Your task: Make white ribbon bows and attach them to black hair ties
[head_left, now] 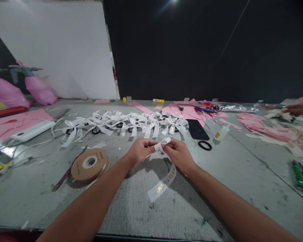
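Observation:
My left hand [139, 150] and my right hand [178, 154] meet above the grey floor, both pinching a strip of white ribbon with gold lettering [164, 181]. The ribbon is folded into a loop between my fingertips and its free end hangs down toward me. Behind my hands lies a row of several finished white ribbon bows [126, 123] with black hair ties in them. A brown ribbon spool [90, 164] lies flat to the left of my left forearm. A loose black hair tie [205, 145] rests to the right of my right hand.
A black phone [197, 129] lies behind the hair tie. Pink paper scraps [189, 109] and a blue glue gun [204, 109] sit further back. A white power bank [32, 130] lies at left, green scissors [302, 175] at right. Another person's hand [298, 109] works at far right.

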`<state>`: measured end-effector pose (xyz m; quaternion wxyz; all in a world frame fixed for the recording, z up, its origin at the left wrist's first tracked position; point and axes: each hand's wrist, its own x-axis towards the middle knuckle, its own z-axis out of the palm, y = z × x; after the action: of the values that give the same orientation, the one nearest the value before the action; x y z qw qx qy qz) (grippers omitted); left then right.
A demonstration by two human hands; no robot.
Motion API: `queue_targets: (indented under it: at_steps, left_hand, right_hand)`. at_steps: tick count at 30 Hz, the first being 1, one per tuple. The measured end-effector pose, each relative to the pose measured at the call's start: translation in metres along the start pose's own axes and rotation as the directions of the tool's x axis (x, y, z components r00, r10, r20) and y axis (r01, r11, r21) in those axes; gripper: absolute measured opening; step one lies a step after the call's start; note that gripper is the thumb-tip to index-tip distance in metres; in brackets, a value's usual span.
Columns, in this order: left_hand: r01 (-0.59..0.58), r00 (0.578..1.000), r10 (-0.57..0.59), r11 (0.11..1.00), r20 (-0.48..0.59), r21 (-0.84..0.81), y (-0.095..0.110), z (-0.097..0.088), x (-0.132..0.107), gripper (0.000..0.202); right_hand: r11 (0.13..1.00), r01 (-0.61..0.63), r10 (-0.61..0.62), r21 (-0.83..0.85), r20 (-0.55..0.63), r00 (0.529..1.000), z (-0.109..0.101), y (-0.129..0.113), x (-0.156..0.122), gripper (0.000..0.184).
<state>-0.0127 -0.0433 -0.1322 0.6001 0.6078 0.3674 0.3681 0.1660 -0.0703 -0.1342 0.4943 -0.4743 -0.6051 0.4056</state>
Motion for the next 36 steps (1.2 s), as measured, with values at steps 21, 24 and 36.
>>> queue_targets:
  at_steps: [21, 24, 36]
  left_hand:
    - [0.09, 0.99, -0.097, 0.993, -0.098, -0.078, -0.004, -0.005, 0.005, 0.033]
    - [0.093, 0.989, -0.096, 0.995, -0.116, -0.032, -0.005, -0.009, 0.006, 0.028]
    - [0.127, 0.991, -0.123, 0.985, -0.044, 0.119, 0.0, -0.002, 0.001, 0.034]
  right_hand:
    - [0.946, -0.152, 0.139, 0.287, 0.066, 0.988, -0.011, -0.006, 0.005, 0.053]
    - [0.961, -0.068, 0.079, 0.27, -0.031, 0.996, -0.019, -0.004, 0.011, 0.049]
    - [0.867, 0.321, -0.371, -0.381, -0.065, 0.926, -0.008, -0.001, -0.002, 0.011]
